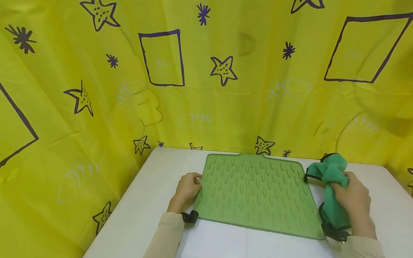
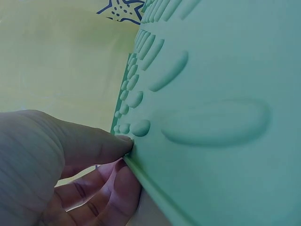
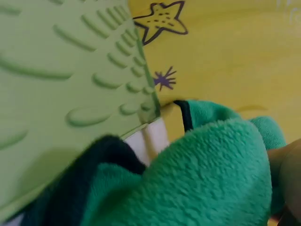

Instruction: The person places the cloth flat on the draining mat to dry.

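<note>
A green ridged mat [image 1: 252, 193] with a tab on its far edge lies over the white table. At its left edge my left hand [image 1: 187, 189] pinches it; the left wrist view shows the thumb on top of the mat [image 2: 225, 174] and curled fingers beneath. My right hand [image 1: 355, 195] grips a bunched green cloth [image 1: 335, 176] with dark edging, beside the mat's right edge. Close up in the right wrist view, the fuzzy cloth [image 3: 207, 174] covers most of the hand, and only part of the thumb side shows.
The white table [image 1: 217, 244] extends around the mat. Behind and to the left hangs a yellow curtain [image 1: 243, 103] printed with stars and frames, meeting the table's far edge. Black camera straps [image 1: 190, 217] sit at both wrists.
</note>
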{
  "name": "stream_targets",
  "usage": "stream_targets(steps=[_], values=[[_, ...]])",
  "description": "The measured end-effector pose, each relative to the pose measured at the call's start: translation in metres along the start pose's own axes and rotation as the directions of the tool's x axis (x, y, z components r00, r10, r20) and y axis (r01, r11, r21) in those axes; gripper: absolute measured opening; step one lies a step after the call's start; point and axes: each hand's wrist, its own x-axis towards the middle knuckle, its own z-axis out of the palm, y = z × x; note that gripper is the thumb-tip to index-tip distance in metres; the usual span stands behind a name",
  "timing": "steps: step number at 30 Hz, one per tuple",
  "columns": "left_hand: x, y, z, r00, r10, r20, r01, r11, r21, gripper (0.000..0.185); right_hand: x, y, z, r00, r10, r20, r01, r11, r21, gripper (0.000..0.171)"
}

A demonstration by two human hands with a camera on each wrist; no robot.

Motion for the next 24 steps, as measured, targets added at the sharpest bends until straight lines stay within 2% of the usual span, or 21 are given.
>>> stream_targets(steps=[11,18,24], values=[[-0.001,0.002,-0.002,1.0,0.003,0.004,-0.003,1.0,-0.004,0.037,-0.004,-0.032,-0.008,0.994,-0.062,-0.091,0.073,0.99,0.123,0.056],[0.0,0.001,-0.002,1.0,-0.004,0.002,0.004,1.0,-0.004,0.037,-0.005,-0.049,-0.01,0.992,-0.078,-0.095,0.092,0.984,0.152,0.057],[0.0,0.001,-0.001,1.0,-0.011,-0.001,0.011,1.0,-0.012,0.037,-0.006,-0.064,-0.007,0.988,-0.126,-0.091,0.143,0.966,0.214,0.059]])
